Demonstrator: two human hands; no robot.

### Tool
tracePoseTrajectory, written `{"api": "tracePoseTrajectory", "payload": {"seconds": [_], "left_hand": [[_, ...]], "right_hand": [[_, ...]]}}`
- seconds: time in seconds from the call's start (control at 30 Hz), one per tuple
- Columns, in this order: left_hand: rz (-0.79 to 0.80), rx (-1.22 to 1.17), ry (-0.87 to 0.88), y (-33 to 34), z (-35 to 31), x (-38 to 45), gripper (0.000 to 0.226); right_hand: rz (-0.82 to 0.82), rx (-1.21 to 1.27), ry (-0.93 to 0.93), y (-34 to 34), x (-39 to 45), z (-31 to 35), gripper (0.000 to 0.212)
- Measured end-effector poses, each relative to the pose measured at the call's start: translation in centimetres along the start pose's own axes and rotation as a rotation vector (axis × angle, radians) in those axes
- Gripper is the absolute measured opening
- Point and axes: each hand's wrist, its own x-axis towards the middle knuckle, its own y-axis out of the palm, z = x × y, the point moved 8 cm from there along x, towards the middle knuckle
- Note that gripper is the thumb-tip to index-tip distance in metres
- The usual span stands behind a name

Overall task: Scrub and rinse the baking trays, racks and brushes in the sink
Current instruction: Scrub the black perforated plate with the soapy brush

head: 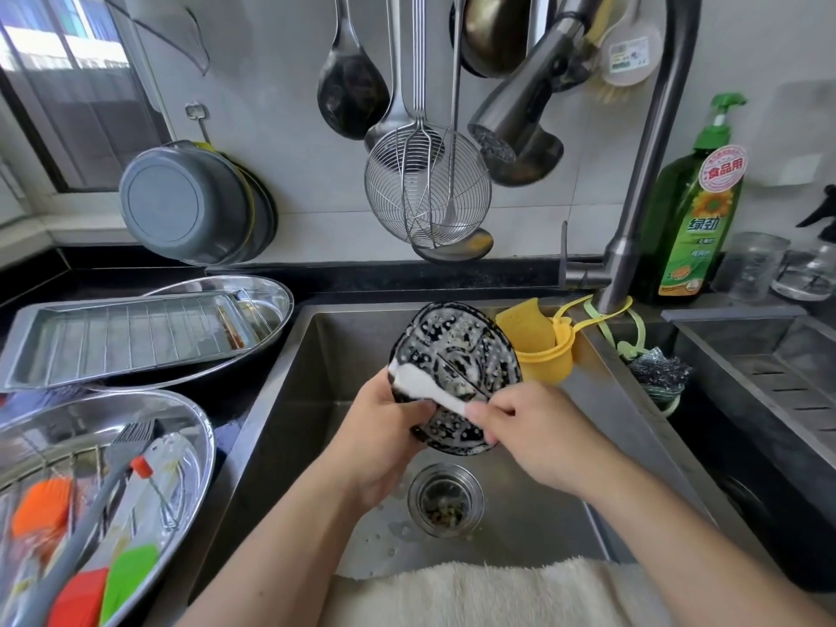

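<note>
Stainless steel sink (289, 400) in front of me, black stone counter (36, 282) around it, pale tiled wall behind. My left hand (384, 427) grips the rim of a round black perforated tray (457, 355), soapy and tilted on edge, held up over the basin above the drain strainer (445, 499). My right hand (534, 427) pinches a white sponge (425, 386) and presses it across the tray's face. Faucet (633, 196) arches from the right, spray head above the basin. Green dish soap bottle (692, 219) stands by the faucet base; yellow silicone holder (543, 350) hangs inside the sink's back corner, steel scourer (658, 371) just beside it. Left counter: rectangular baking tray (27, 355) with a wire rack (135, 332) in it, set on an oval steel platter. Nearer left, another oval platter (194, 445) holds silicone brushes (131, 576) in orange, red, green, plus a fork. Ladles and a wire skimmer (427, 187) hang on the wall, grey pans (181, 205) lean at left. White towel (475, 595) drapes the sink's front edge. Window at far left.
</note>
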Motion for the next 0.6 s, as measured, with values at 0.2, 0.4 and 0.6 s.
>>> {"api": "tracePoseTrajectory", "payload": {"seconds": [0.2, 0.4, 0.6], "left_hand": [[0.017, 0.059, -0.007, 0.8, 0.2, -0.4, 0.028], [0.006, -0.119, 0.009, 0.3, -0.5, -0.2, 0.046], [-0.064, -0.148, 0.061, -0.7, -1.2, 0.0, 0.073]], "right_hand": [[-0.036, 0.006, -0.055, 0.0, -0.2, 1.1, 0.049], [-0.103, -0.079, -0.014, -1.0, 0.0, 0.5, 0.052], [0.02, -0.169, -0.013, 0.8, 0.0, 0.5, 0.055]]}}
